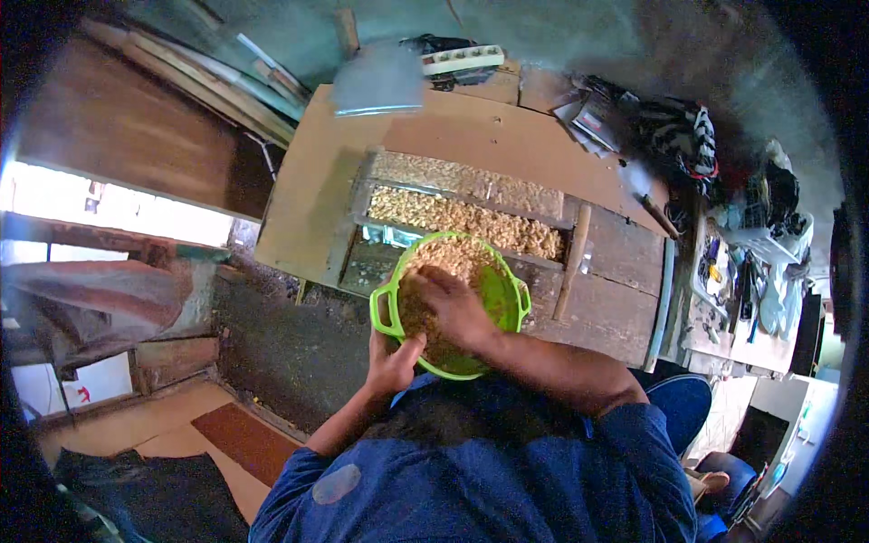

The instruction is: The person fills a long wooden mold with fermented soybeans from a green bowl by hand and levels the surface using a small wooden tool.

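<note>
A lime-green plastic basin with two side handles is held in front of my body, tilted, at the near edge of the wooden table. My left hand grips its lower left rim below the handle, thumb over the edge. Inside lie small pale-golden pieces, heaped toward the far side; their kind is too small to make out. My right hand reaches into the basin from the right, its blurred fingers down on the pieces. Just beyond, a wooden frame holds more such pieces in long rows.
A wooden bar lies right of the rows. Farther back on the table are a clear plastic bag, a power strip and papers. A tray of tools stands at the right.
</note>
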